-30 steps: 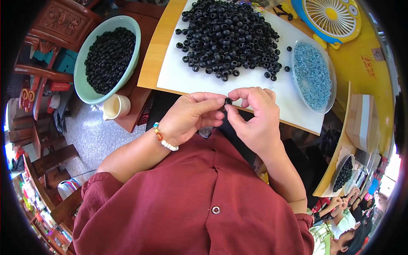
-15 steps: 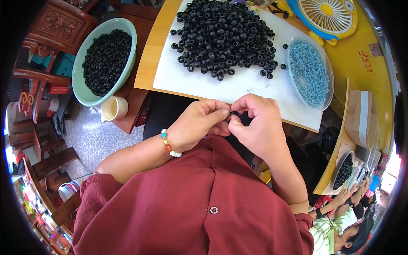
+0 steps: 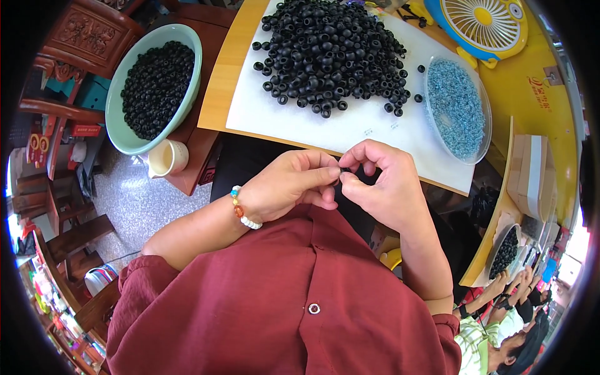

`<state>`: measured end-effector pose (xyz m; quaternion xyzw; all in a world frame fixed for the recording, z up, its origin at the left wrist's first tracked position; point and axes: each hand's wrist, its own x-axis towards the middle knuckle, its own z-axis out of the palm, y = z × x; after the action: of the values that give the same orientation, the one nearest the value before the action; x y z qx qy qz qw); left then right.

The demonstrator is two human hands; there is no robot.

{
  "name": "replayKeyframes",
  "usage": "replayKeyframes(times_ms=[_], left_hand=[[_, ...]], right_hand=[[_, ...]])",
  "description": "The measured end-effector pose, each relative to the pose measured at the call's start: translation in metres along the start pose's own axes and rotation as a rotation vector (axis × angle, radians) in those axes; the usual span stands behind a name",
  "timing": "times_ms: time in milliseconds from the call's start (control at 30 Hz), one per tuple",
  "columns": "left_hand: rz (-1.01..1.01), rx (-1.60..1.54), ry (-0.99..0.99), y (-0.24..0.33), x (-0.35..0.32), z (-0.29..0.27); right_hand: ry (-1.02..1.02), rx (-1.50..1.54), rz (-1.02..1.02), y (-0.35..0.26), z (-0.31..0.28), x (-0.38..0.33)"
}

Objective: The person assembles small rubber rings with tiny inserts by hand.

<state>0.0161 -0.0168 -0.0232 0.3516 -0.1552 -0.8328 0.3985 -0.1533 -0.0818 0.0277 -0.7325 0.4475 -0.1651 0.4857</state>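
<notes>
Just beyond my shirt front, close to the near edge of the table, both hands meet fingertip to fingertip. My left hand (image 3: pixel 290 181), with a beaded bracelet (image 3: pixel 239 211) at its wrist, is closed in a pinch. Thumb and forefinger of my right hand (image 3: pixel 384 184) are pressed together opposite it. Between the tips shows a small black piece (image 3: pixel 344 170), mostly covered by the fingers. Past the hands, a big heap of black hollow bead-like pieces (image 3: pixel 331 56) lies on a white sheet (image 3: pixel 281 122). A clear oval dish (image 3: pixel 481 147) of tiny pale-blue pieces (image 3: pixel 455 106) stands at its right.
At left, a pale green basin (image 3: pixel 115 119) of black pieces rests on dark wood, with a cream cup (image 3: pixel 165 159) beside it. A blue-and-yellow fan (image 3: pixel 484 28) stands far right. Rightward are a cardboard box (image 3: pixel 530 175), a tray of black pieces (image 3: pixel 505 253) and other people's arms (image 3: pixel 490 294).
The left hand's lower fingers have loosened and spread a little downward. My right hand's fingers have shifted slightly, still meeting the left fingertips. The heap and dishes stay in place.
</notes>
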Motion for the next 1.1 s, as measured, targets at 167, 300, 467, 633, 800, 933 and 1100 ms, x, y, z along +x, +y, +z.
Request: replayKeyframes(times_ms=[167, 300, 467, 633, 800, 933, 1100], left_hand=[[-0.006, -0.015, -0.004, 0.004, 0.0, 0.006], [0.016, 0.024, 0.019, 0.009, -0.003, 0.01], [0.039, -0.051, 0.063, 0.012, -0.007, -0.007], [0.053, -0.205, -0.103, 0.01, -0.001, -0.013], [0.046, -0.308, -0.121, 0.008, 0.003, -0.012], [0.031, -0.394, -0.12, 0.008, 0.002, -0.015], [0.012, -0.471, -0.226, 0.007, 0.002, -0.009]], right_hand=[[-0.002, -0.09, -0.041, -0.004, -0.001, 0.001], [-0.018, 0.014, -0.029, 0.002, -0.002, 0.003], [0.23, -0.192, -0.171, 0.009, -0.009, 0.009], [0.484, -0.536, -0.419, 0.041, -0.005, 0.036], [0.537, -0.739, -0.452, 0.054, -0.003, 0.049], [0.452, -0.442, -0.461, 0.036, -0.001, 0.035], [0.081, 0.217, -0.394, 0.02, 0.004, 0.013]])
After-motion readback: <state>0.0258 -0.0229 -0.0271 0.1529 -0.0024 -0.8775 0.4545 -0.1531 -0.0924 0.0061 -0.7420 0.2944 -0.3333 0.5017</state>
